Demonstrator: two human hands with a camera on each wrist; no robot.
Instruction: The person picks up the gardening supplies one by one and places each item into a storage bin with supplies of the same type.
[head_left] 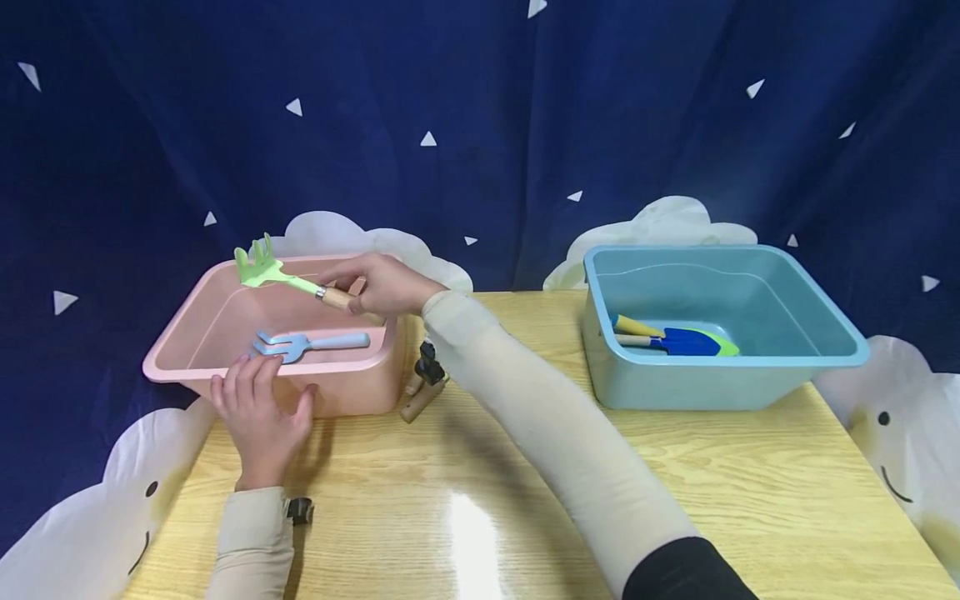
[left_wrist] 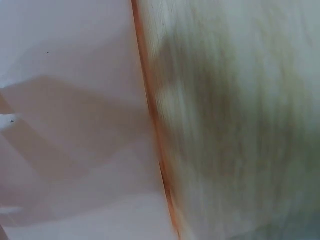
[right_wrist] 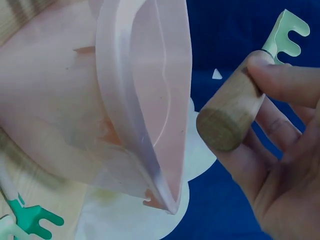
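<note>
Navy backdrop [head_left: 480, 67] with white triangles [head_left: 428, 140]; wood-grain tabletop [head_left: 382, 500] carrying two tubs. Green hand rake [head_left: 296, 284]: held above the pink tub [head_left: 356, 387]. Right grip [head_left: 386, 283]: bare, thumb and fingers closed on the rake's wooden handle [head_left: 337, 298]; long axis slants, tines leftward and away, handle end toward the palm. Blue tub [head_left: 675, 385]: well apart to the right, nearer the right arm, dark-blue trowel [head_left: 687, 342] inside. Left grip [head_left: 262, 417]: at the pink tub's near rim, just beside the light-blue fork [head_left: 337, 342] within; whether its fingers curl over, cannot tell. Dark-green fork [right_wrist: 35, 219]: beside the pink tub.
</note>
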